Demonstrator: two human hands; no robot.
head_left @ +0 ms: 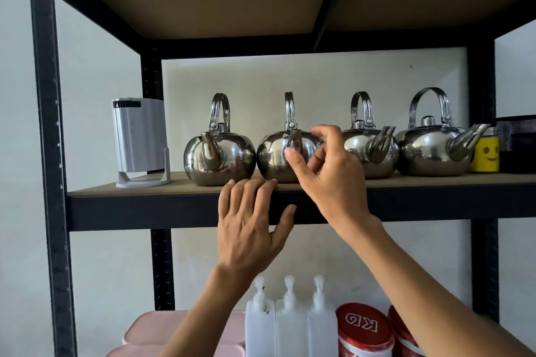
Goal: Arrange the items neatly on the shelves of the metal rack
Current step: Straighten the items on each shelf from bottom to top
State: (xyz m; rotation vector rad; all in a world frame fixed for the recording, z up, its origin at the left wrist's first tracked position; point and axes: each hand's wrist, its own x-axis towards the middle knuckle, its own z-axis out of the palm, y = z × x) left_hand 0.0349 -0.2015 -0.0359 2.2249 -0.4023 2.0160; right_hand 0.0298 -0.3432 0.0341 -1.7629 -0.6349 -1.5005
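On the shelf of the black metal rack (49,153), just behind my fingers, stands a polished round steel kettle (272,161); I judge it light, rigid and slippery, best lifted by its upright handle (290,107). Left hand (246,229) rests flat-fingered on the shelf edge, grasping nothing. Right hand (333,180): thumb touches the spout (295,139), fingers half-curled beside it, pinch unconfirmed.

Four kettles (219,153) of mirror-glossy metal; matt black metal rack (46,124); rough matt fibreboard shelf (179,185)

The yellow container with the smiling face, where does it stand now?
In the head view the yellow container stands at the right end of the shelf, just behind the spout of the rightmost steel kettle.
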